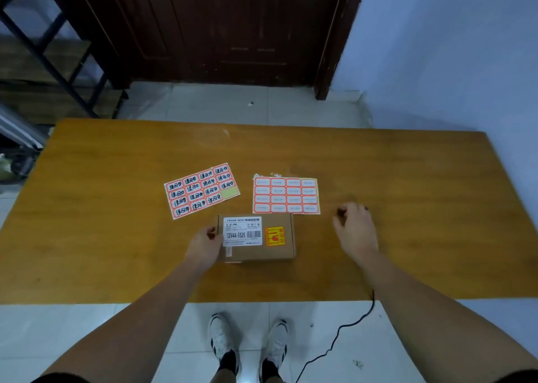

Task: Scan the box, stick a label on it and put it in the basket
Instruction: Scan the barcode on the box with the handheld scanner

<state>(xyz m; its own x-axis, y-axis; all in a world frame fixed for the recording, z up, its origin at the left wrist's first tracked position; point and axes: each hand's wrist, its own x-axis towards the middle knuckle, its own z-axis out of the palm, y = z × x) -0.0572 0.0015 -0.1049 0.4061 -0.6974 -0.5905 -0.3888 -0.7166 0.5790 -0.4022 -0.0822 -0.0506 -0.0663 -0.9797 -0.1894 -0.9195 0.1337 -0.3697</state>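
Left hand loosely curled, right hand half-closed

A long orange-brown wooden table is set across the middle. Pale glossy floor tiles are seen beyond and beneath it. A dark reddish-brown panelled wooden door is placed at twelve o'clock, a pale blue plastered wall at two o'clock, and a black metal-framed shelf rack at ten o'clock.
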